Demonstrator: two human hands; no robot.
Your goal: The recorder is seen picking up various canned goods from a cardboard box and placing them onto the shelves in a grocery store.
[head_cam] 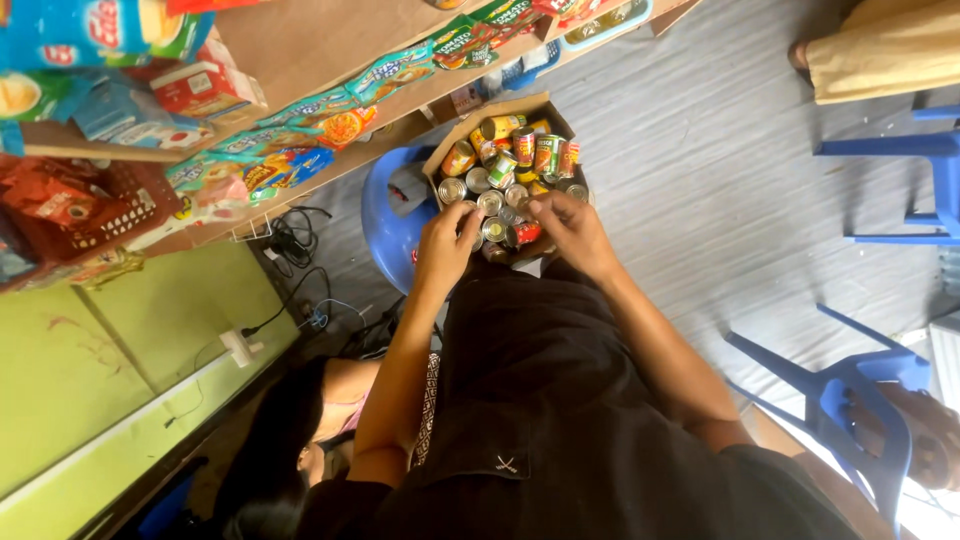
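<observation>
Head view, looking steeply down the person's own dark-clothed front.

Both bare hands reach into an open brown cardboard box [503,107] packed with small metal food tins [508,170], some upright with silver lids showing, others lying on their sides with red, green and yellow labels. The box rests on a round blue plastic stool [385,225], far from the body, near the middle of the frame.

Left hand [446,243]: at the near-left edge of the box, fingers curled down among the silver-topped tins. Whether it actually grips one cannot be told; the fingertips are hidden against the cans.

Right hand [573,228]: at the near-right edge of the box, fingers bent, thumb and forefinger pinched at a tin beside a red-labelled tin [525,234] lying on its side. A firm hold is not clear from this angle.

Left of the box, a plain wooden shelf [300,45] runs diagonally, lined with bright flat food packets [345,125] in blue, green and orange. At far left, a red plastic mesh basket [95,215] with red packages. Below it, a pale green wall [100,380] with a white power strip [238,347] and dark cables on the floor beside it.

Right side: grey plank floor [700,170] and blue plastic chairs [850,395], one near, one further off. Another person's foot and tan garment [880,50] show at the far right corner.
</observation>
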